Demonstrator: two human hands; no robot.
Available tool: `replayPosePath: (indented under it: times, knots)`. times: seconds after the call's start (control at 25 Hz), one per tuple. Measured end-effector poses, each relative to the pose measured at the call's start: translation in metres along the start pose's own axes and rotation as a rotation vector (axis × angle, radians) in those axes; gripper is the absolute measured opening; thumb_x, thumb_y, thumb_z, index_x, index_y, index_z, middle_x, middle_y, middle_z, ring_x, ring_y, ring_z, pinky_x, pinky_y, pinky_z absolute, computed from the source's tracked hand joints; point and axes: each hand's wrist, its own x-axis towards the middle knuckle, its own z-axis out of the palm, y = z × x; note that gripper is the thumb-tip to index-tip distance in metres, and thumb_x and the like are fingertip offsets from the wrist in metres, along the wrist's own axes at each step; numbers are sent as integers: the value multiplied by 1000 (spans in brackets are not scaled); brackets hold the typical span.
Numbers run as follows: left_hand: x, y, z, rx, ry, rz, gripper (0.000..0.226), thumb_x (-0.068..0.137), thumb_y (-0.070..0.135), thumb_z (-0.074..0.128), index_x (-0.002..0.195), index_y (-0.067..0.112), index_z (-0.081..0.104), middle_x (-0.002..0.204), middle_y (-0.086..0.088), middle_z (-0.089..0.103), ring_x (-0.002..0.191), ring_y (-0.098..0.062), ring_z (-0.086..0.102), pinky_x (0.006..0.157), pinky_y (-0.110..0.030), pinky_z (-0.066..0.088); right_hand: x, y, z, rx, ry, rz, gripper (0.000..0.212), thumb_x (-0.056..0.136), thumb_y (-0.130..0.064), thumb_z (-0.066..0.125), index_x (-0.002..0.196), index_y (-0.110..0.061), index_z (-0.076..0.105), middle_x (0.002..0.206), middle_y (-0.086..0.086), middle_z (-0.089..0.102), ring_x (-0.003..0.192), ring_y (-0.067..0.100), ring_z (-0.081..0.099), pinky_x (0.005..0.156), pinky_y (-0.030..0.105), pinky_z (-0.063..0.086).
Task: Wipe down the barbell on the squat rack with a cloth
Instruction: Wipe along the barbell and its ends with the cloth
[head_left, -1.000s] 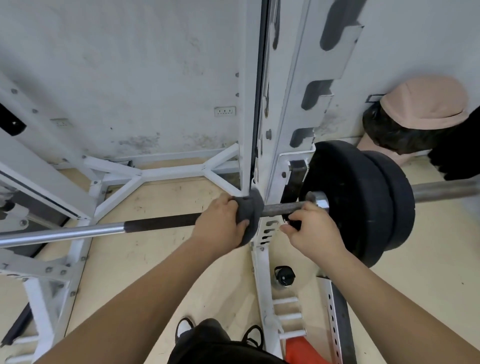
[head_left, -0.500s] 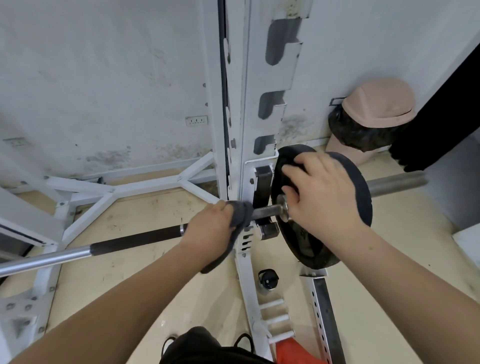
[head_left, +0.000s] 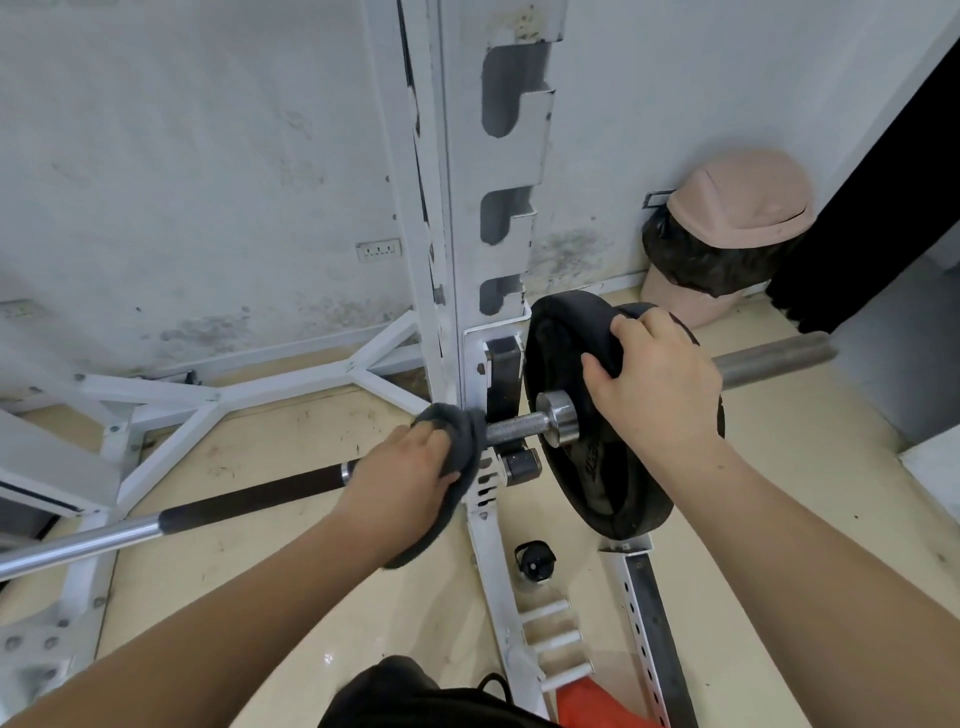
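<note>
Barbell (head_left: 249, 501) laid across the squat rack (head_left: 467, 208), chrome and dark grip at left; grey cloth (head_left: 457, 431) is wrapped round the shaft and clenched there by the left hand (head_left: 400, 478), now slid hard against the rack, so the inner stretch is judged wiped; right hand (head_left: 649, 384), shifted off the bar, is curled over the weight plate (head_left: 597, 493) rim, steadying it; knurled stub and outer sleeve are left unwiped

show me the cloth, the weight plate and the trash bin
cloth (head_left: 464, 432): head view, on its bunched grey upper fold
weight plate (head_left: 618, 493): head view, on the lower black face
trash bin (head_left: 743, 200): head view, on its pink lid
</note>
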Motion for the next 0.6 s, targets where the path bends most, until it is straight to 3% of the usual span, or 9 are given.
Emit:
replayPosePath:
  times: [0.08,0.24,0.32,0.4,0.52,0.6]
  knots:
    - [-2,-2,-17,-67,36,-54,21,100,36,58,103,16,56,109,-6,62,101,-28,60,77,-35,40,2,-2,2,-20,5,-2,31,78,-33,77,90,-7,68,86,12,59,77,35,61,58,38,44]
    - [35,52,-27,-215,153,146,28,94,31,68,109,13,54,108,-7,63,101,-25,56,84,-34,43,7,-5,5,-43,-3,4,31,78,-32,77,92,-6,68,85,13,59,74,35,59,58,35,36]
    - [50,68,-17,-233,63,196,41,92,26,70,126,15,49,112,-6,65,103,-25,58,86,-36,48,7,-5,7,-72,-12,-7,34,80,-34,76,98,-6,68,87,13,59,75,35,60,58,36,37]
    - [55,74,-2,-100,-45,246,45,95,25,64,136,15,48,118,-7,66,107,-26,58,87,-37,50,8,-4,10,-75,-14,-21,37,80,-34,76,103,-6,69,89,13,60,75,34,61,59,35,34]
    - [56,76,0,23,-97,237,37,96,22,59,131,13,50,121,-5,63,107,-25,58,76,-35,48,8,-3,12,-60,-13,-1,39,80,-34,75,108,-7,70,90,13,61,75,34,61,60,34,33]
    - [49,71,-8,74,-174,174,36,96,20,62,130,15,52,124,-4,61,111,-26,59,78,-36,49,7,-4,12,-51,-1,-8,40,81,-34,75,110,-8,70,91,12,61,75,33,61,60,35,35]
